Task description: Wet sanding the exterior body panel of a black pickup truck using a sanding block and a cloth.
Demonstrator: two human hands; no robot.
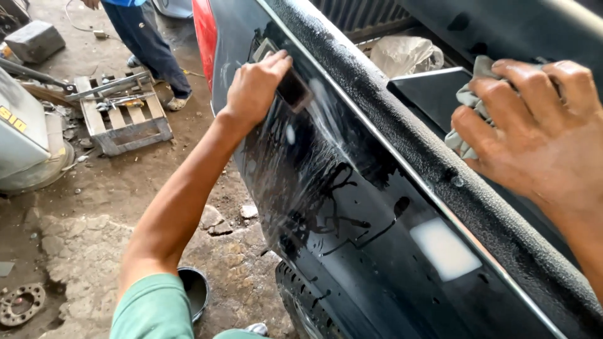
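The left hand (254, 85) is pressing a small dark sanding block (290, 86) flat against the wet black side panel (352, 207) of a pickup truck, fingers curled over the block's upper edge and thumb tucked beneath, so the hand is closing on the block rather than lying open. Water is streaking down the panel below the block in thin dark runs. The right hand (534, 129) is resting on the rough black bed rail (402, 135), fingers spread nearly flat over a crumpled grey rag (468, 103) that is lying partly under the palm and touching the rail's inner side.

1 pale rectangular patch (445, 248) is showing low on the panel, near the rail's chrome strip. Inside the truck bed, a crumpled whitish plastic bag (402, 53) is sitting behind the rail. At the far left, a grey machine housing (22, 135) is carrying a small yellow marking on its side.

The panel's rear edge is meeting a red tail lamp (204, 31) just beside the left hand. Below, the tyre (301, 307) is nearly touching the cracked dirt floor (88, 251), where a dark bucket (195, 292) is standing by the left elbow. A wooden pallet (125, 119) with metal tools is lying well apart, and another person's legs (154, 47) are standing just beyond it, with open ground lying between.
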